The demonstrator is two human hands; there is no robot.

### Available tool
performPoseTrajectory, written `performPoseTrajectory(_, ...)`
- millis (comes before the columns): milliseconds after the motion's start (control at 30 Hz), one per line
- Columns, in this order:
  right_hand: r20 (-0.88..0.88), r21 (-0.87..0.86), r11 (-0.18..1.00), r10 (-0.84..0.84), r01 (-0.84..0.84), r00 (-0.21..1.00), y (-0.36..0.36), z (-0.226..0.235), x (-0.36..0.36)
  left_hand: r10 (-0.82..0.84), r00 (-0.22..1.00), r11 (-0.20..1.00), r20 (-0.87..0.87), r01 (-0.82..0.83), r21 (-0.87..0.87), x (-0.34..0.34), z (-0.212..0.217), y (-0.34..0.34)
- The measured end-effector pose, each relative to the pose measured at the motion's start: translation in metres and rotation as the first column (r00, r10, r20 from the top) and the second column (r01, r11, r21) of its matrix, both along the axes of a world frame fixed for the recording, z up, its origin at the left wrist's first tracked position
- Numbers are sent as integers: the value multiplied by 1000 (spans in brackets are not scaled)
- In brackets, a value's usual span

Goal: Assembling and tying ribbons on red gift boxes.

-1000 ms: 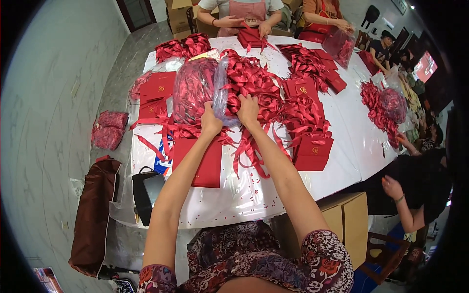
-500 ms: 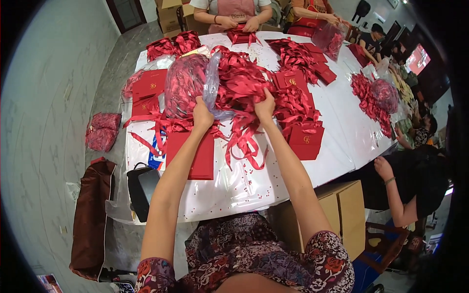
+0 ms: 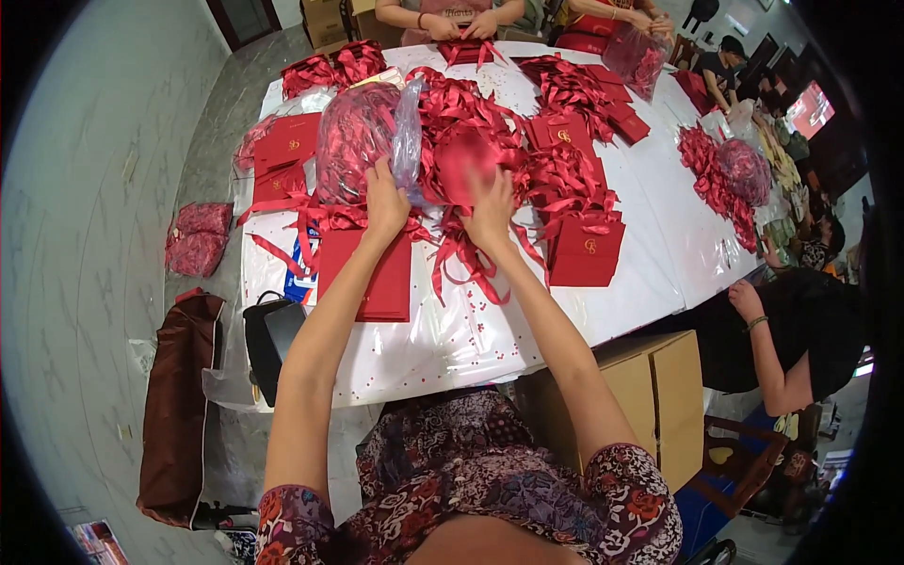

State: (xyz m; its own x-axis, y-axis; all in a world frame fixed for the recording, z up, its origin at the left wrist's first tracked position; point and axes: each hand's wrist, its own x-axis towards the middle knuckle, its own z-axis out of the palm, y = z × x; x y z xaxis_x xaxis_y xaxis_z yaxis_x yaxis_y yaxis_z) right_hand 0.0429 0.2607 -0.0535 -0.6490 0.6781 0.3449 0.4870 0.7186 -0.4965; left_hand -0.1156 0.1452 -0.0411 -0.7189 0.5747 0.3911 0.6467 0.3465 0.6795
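Observation:
A clear plastic bag [image 3: 356, 141] stuffed with red ribbons lies on the table. My left hand [image 3: 386, 202] is at its lower right edge, with the fingers closed on the plastic. To the right spreads a loose heap of red satin ribbons [image 3: 471, 99]. Over the near part of this heap is my right hand [image 3: 491, 212], its fingers blurred by motion, beside a smeared red patch [image 3: 464, 162] that I cannot make out. Some ribbon ends [image 3: 463, 268] trail below that hand. Just under my left forearm lies a stack of flat red paper bags [image 3: 384, 282].
More red paper gift bags with ribbon handles [image 3: 586, 252] lie at right and another group [image 3: 287, 141] at left. A black pouch [image 3: 268, 344] sits at the table's near left corner. A cardboard box [image 3: 650, 395] stands by the near right edge. Co-workers handle similar bags across the table.
My right hand has drawn nearer and left, away from the ribbons it was at, and is now blurred. The left hand stays at the plastic bag. The whole view has shifted slightly.

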Motion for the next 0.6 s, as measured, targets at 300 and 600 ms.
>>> performPoseTrajectory(300, 170, 138, 990, 15, -39, 985, 16, -41, 40, -236, 961, 937, -146, 265, 227, 125, 43, -81)
performPoseTrajectory(600, 4, 71, 993, 89, -89, 996, -20, 4, 87, -180, 982, 975, -63, 187, 120, 222, -43, -191)
